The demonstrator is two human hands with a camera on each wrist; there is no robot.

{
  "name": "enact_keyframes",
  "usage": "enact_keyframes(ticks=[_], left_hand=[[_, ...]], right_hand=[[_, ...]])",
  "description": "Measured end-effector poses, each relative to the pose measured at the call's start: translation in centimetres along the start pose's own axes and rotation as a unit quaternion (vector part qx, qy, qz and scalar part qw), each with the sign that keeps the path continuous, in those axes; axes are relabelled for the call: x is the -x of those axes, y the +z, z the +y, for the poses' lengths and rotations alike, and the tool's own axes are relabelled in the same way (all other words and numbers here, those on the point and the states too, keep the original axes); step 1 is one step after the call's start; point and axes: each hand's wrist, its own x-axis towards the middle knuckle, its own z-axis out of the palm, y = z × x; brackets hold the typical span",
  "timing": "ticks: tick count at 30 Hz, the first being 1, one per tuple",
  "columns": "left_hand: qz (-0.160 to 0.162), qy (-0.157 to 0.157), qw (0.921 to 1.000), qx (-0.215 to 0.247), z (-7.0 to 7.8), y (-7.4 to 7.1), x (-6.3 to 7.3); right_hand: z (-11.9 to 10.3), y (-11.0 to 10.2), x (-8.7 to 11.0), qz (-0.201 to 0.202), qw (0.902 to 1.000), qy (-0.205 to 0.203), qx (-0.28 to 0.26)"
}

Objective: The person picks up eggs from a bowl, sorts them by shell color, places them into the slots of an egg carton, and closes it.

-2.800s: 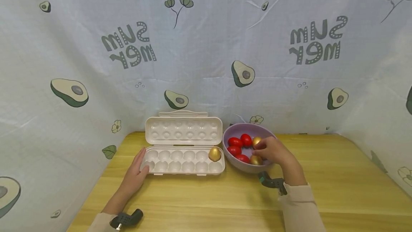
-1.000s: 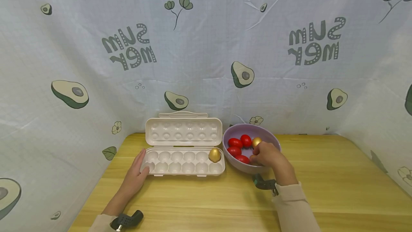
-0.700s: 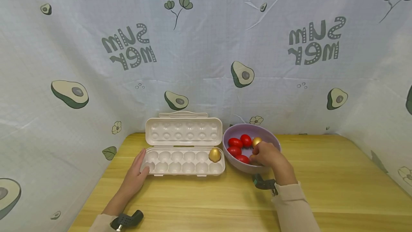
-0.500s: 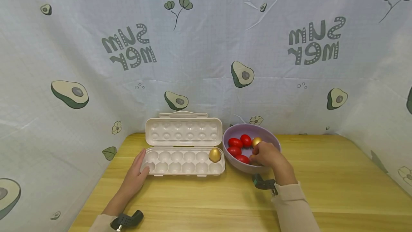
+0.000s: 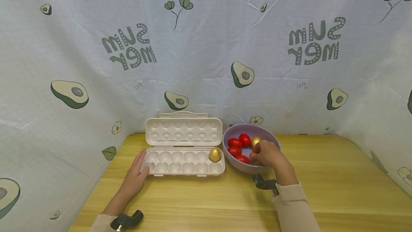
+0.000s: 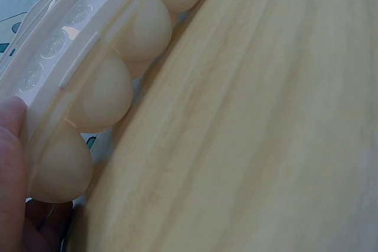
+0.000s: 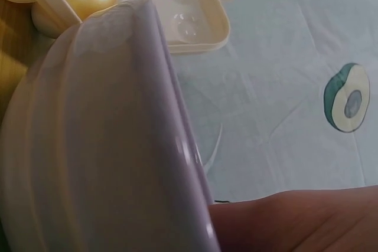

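Note:
My left hand (image 5: 135, 173) holds the left end of an open, cream egg carton (image 5: 185, 173); in the left wrist view its thumb (image 6: 10, 122) lies at the rim and fingers show below a cup. A golden egg (image 5: 214, 155) sits in the back row's rightmost cup. My right hand (image 5: 269, 155) reaches into a purple bowl (image 5: 236, 129), its fingers bent round a second golden egg, which is partly covered by them. Behind these fingers lies another golden egg (image 5: 255, 141). Several red eggs (image 5: 234, 151) lie along the bowl's left side.
The bowl stands right against the carton's right end. The carton's raised lid (image 5: 183, 131) leans back near the avocado-print cloth (image 5: 206, 46), which hangs around the wooden table (image 5: 206, 207). Each wrist wears a dark camera mount (image 5: 127, 219).
My right hand has moved left and down within the bowl and bent its fingers round the front golden egg. That egg now shows under the fingers. My left hand has stayed in place.

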Motion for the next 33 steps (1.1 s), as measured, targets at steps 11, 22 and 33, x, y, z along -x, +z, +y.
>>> enact_keyframes(ticks=[11, 22, 33], left_hand=[[0.000, -0.001, 1.0000, 0.005, 0.10, -0.04, 0.01], [0.002, 0.002, 1.0000, 0.002, 0.19, -0.06, 0.07], [0.001, 0.000, 1.0000, 0.005, 0.06, -0.02, 0.05]], right_hand=[[0.12, -0.20, -0.09, 0.004, 0.9995, 0.008, -0.030], [0.36, -0.20, -0.54, 0.034, 0.9988, -0.010, -0.033], [0.09, -0.15, -0.71, 0.054, 0.9966, -0.011, -0.062]])
